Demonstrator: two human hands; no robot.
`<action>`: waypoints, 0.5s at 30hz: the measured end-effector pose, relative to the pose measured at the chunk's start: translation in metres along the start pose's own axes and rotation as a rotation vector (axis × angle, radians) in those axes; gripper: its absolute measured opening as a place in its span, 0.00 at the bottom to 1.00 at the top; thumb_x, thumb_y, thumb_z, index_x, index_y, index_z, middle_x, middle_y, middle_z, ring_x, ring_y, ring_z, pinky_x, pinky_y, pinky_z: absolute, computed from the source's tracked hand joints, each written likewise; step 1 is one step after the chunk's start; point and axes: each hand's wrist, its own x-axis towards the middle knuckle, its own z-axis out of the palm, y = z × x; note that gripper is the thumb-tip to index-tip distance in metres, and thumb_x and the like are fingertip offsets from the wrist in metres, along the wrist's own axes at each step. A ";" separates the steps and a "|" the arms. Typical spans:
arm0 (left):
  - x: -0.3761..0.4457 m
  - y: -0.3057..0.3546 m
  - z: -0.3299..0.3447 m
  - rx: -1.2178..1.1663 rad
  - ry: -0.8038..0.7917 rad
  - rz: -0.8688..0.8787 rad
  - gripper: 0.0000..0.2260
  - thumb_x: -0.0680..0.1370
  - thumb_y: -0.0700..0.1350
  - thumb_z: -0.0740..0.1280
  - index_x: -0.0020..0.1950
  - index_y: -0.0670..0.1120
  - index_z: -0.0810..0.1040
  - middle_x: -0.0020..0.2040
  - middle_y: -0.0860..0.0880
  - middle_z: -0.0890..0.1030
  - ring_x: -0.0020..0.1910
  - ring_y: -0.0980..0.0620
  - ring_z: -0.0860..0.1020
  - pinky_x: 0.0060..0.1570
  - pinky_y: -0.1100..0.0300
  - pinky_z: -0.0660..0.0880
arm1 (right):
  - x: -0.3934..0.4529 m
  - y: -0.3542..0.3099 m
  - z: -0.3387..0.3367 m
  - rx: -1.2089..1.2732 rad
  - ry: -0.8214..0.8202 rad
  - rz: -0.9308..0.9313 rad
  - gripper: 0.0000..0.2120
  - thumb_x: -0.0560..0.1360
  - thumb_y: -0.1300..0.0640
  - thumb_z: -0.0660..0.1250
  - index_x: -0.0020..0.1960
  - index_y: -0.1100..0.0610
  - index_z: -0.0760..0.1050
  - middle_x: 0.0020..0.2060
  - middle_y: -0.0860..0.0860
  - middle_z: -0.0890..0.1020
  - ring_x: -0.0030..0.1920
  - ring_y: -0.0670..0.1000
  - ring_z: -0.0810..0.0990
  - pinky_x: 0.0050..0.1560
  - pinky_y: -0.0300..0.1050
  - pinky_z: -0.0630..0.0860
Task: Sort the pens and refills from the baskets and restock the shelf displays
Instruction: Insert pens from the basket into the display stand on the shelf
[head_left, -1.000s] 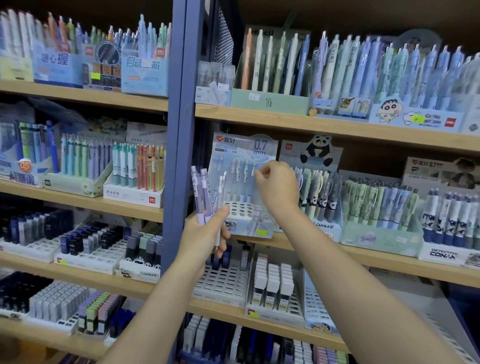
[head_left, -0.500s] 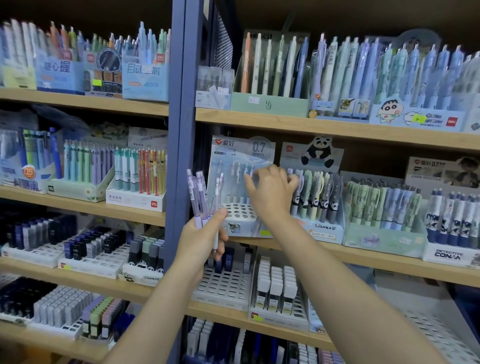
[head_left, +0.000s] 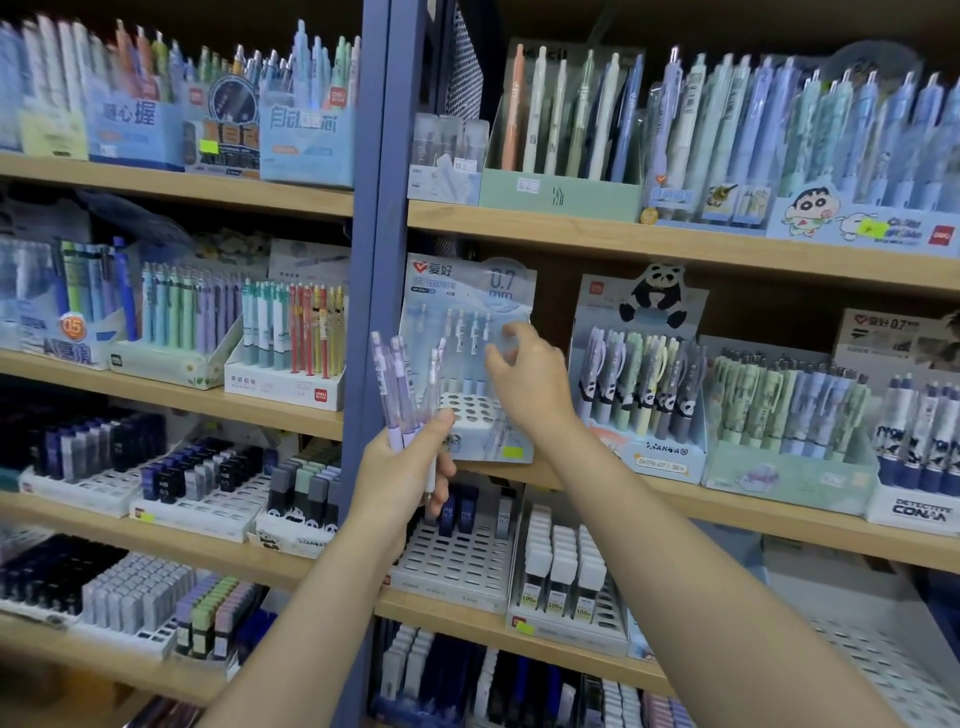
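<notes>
My left hand (head_left: 410, 467) grips a bundle of translucent purple and clear pens (head_left: 395, 395), held upright in front of the blue shelf post. My right hand (head_left: 530, 379) is at the pale blue 0.7 mm display box (head_left: 467, 286) on the middle shelf. Its fingertips are curled around the blurred top of a clear pen (head_left: 506, 340) in the box's back rows. The box's white holed tray (head_left: 470, 410) has many open holes at the front, and a few clear pens stand at the back.
A panda pen display (head_left: 644, 395) stands right of the box, with green and Conan pen boxes (head_left: 789, 415) beyond it. Lead refill trays (head_left: 457, 556) fill the shelf below my hands. Wooden shelves at left hold more pen and refill displays (head_left: 285, 343).
My right hand dipped toward the holed tray and shifted slightly left at the back row. My left hand kept its bundle in about the same place.
</notes>
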 end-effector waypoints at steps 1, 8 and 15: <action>0.000 0.000 0.000 0.000 0.004 -0.005 0.21 0.79 0.56 0.69 0.57 0.37 0.80 0.31 0.46 0.77 0.24 0.51 0.71 0.25 0.59 0.68 | 0.004 -0.001 0.002 0.016 -0.014 0.018 0.17 0.81 0.49 0.62 0.65 0.57 0.74 0.54 0.56 0.81 0.61 0.59 0.73 0.61 0.59 0.73; 0.000 0.003 -0.005 -0.012 0.011 -0.013 0.16 0.79 0.55 0.69 0.54 0.42 0.80 0.31 0.46 0.77 0.23 0.51 0.70 0.24 0.59 0.68 | 0.017 0.001 0.011 0.099 -0.058 0.118 0.07 0.78 0.44 0.66 0.50 0.46 0.79 0.47 0.48 0.84 0.53 0.54 0.81 0.61 0.61 0.74; 0.003 0.002 -0.009 -0.026 -0.002 -0.004 0.15 0.79 0.55 0.69 0.57 0.46 0.80 0.32 0.46 0.77 0.23 0.52 0.71 0.23 0.60 0.68 | 0.023 0.006 0.013 0.009 -0.045 0.095 0.10 0.79 0.47 0.66 0.52 0.50 0.83 0.52 0.47 0.84 0.58 0.53 0.79 0.66 0.60 0.69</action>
